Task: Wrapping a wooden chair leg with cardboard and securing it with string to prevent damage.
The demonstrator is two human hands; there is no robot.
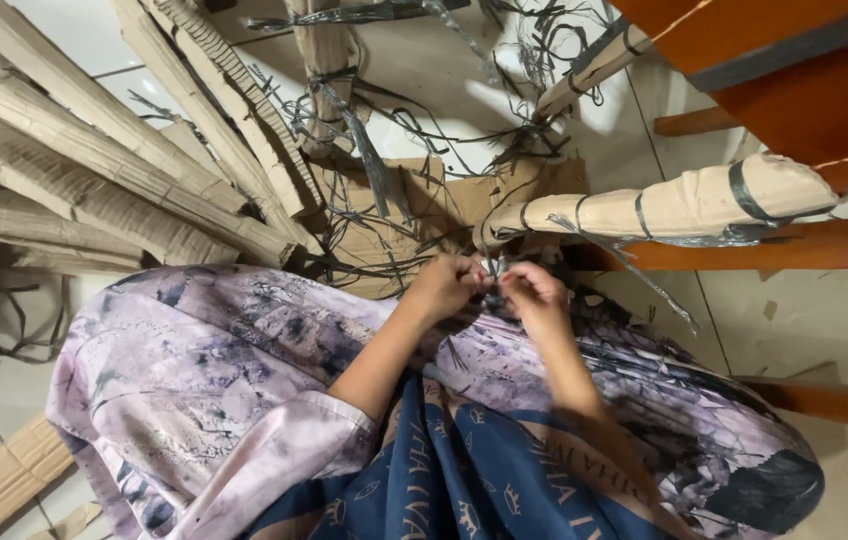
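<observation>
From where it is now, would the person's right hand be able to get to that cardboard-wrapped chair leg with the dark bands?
Probably yes. The right hand sits just below the wrapped leg, with only loose dark straps between them. Both hands pinch a strap, though, so it would have to let go first.

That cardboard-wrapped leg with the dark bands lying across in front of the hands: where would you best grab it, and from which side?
Probably the bare stretch of the cardboard-wrapped leg between its dark bands, coming from above. It lies nearly level and is rounded, so fingers can wrap over it there. Its near end, by the left hand and right hand, is tangled in loose dark strips, a poorer hold.
</observation>
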